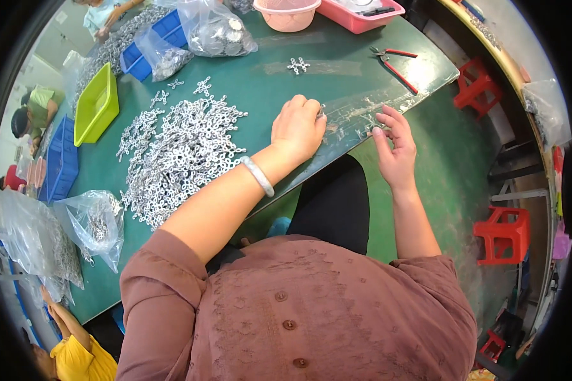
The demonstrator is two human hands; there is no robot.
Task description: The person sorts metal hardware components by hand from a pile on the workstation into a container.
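My left hand (pixel 299 129) rests on the green table (pixel 260 184) near its edge, with the fingers curled in. A small grey bit shows by its fingertips, but what it grips is hidden. To the right, my right hand (pixel 397 149) hovers at the table's edge, thumb and fingers apart and slightly bent. Pale scraps and clear tape lie beside its fingertips; I cannot tell whether any is a metal piece. A large heap of small silver ring-linked metal pieces (pixel 187 155) spreads left of my left forearm. One such cross-shaped piece (pixel 297 65) lies alone farther back.
Red-handled cutting pliers (pixel 397 68) lie at the far right. Along the back and left are a pink basket (pixel 287 14), a pink tray (pixel 362 19), a yellow-green bin (pixel 97 105), blue bins (pixel 60 162) and bagged parts (pixel 216 32). Red stools (pixel 502 235) stand right; other people sit left.
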